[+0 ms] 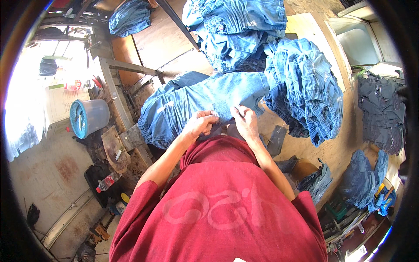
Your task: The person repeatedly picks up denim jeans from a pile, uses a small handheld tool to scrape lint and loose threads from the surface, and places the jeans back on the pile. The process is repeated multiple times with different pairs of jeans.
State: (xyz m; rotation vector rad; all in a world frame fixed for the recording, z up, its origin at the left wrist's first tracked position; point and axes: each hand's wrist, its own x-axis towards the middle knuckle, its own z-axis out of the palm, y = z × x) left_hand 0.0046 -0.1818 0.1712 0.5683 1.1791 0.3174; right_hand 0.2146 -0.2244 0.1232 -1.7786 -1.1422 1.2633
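Observation:
A light blue denim garment [196,102] lies stretched across in front of me, with gathered folds toward its left end. My left hand [200,124] is closed, thumb and fingers pinching the garment's near edge. Close by on the right, my right hand [245,122] grips the same edge with bent fingers. A short span of cloth runs between the two hands. Just beyond and to the right hangs a thick heap of blue denim garments [303,87], and a taller denim pile [235,39] rises behind the held piece.
A clear bucket with a blue rim [80,118] lies at the left near a wooden frame [115,91]. A plastic bottle [108,181] is lower left. Dark garments [380,111] and more denim [360,179] are at the right. Another denim bundle [130,18] sits far left.

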